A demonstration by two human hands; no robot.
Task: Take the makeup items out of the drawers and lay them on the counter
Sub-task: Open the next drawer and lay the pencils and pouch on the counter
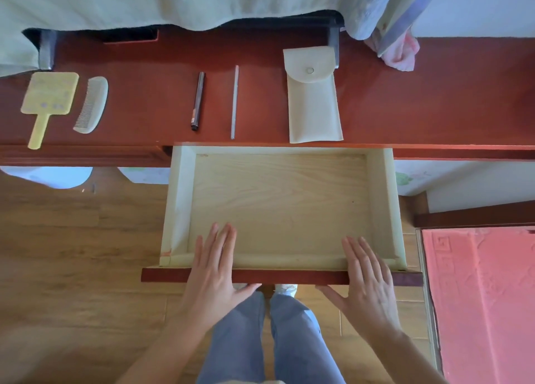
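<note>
Your left hand and right hand lie flat across the near red-brown front of the pulled-out pale wooden drawer. The fingers are straight and close together, gripping nothing. On the far red-brown wooden tabletop lie, from left to right, a yellow square paddle with a handle, a pale curved comb, a dark slim makeup pencil, a thin silver stick and a cream snap-flap pouch, each apart from the next.

Wood floor, red rug (patterned), perhaps bedding
</note>
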